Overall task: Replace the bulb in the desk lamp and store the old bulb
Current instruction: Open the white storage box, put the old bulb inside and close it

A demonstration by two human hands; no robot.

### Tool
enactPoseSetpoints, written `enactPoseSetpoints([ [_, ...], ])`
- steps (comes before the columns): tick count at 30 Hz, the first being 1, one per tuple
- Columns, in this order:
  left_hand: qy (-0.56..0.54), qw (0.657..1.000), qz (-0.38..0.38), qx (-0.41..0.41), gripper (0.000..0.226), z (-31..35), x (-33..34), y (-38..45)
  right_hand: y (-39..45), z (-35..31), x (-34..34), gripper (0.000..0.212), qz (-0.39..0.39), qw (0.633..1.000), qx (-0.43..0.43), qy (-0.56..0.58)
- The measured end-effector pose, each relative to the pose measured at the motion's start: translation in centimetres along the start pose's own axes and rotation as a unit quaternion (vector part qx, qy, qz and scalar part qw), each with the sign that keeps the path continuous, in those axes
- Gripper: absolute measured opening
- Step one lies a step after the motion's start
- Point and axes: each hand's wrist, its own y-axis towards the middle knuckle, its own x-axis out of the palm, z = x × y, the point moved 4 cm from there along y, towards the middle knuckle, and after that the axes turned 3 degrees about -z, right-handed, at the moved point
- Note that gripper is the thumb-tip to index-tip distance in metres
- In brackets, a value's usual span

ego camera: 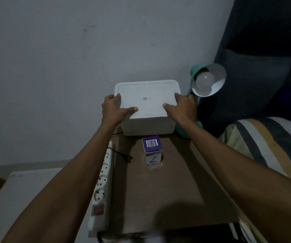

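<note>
A white lidded storage box [147, 127] stands at the far end of the brown table [167, 190], against the wall. My left hand [114, 109] grips the left edge of its lid [148, 92], and my right hand [183, 106] grips the right edge. To the right stands a teal desk lamp [196, 71] with a white bulb [204, 79] in its shade, unlit. A small purple and white bulb carton [152, 149] stands upright on the table in front of the box.
A white power strip [101, 186] lies along the table's left edge, with a loose black plug [129, 157] beside it. A striped pillow [267, 146] and dark bedding are on the right. A white surface [18, 199] sits lower left.
</note>
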Motion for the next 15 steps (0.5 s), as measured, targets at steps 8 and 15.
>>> enactPoseSetpoints([
  [8, 0.027, 0.999, -0.014, -0.017, 0.082, -1.2, 1.7, 3.6, 3.6, 0.9, 2.0, 0.077, -0.017, 0.999, 0.018, -0.045],
  [15, 0.014, 0.999, -0.011, -0.038, 0.092, -2.0, 2.2, 4.6, 4.9, 1.3, 2.8, 0.075, -0.037, 0.998, 0.017, -0.038],
])
